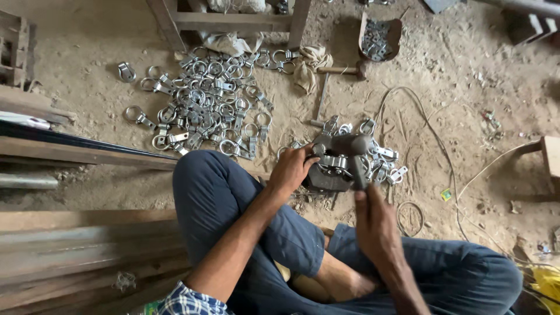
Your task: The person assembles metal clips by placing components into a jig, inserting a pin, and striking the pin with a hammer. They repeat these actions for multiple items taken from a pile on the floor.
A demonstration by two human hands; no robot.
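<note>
Looking down from my head, I sit cross-legged on the sandy dirt floor (pixel 466 76) in dark blue trousers (pixel 216 192). My left hand (pixel 291 169) is closed around a shiny metal clamp piece (pixel 333 161), pinching it in place on top of a dark, blocky iron anvil (pixel 324 178) that stands on the floor just past my left knee. My right hand (pixel 376 221) is wrapped tight around the handle of a dark steel hammer (pixel 349 144), whose head hangs right above the clamp piece; I cannot tell whether it is touching it.

Around the anvil, on its far and right sides, lies a small scatter of silvery ring-and-strap clamps (pixel 382 160). A much larger heap of the same silvery ring clamps (pixel 207 102) spreads over the floor toward the far left, in front of the legs of a wooden frame (pixel 233 20). Near the far edge, a second hammer with a wooden handle (pixel 341 70) lies beside a crumpled beige rag (pixel 308 67), and behind it a brown scoop-shaped tray of small metal parts (pixel 379 38). A thin pale wire (pixel 443 151) loops across the floor to my right. Long grey and rusty metal bars (pixel 76 239) lie stacked along the left side, beside my left leg.
</note>
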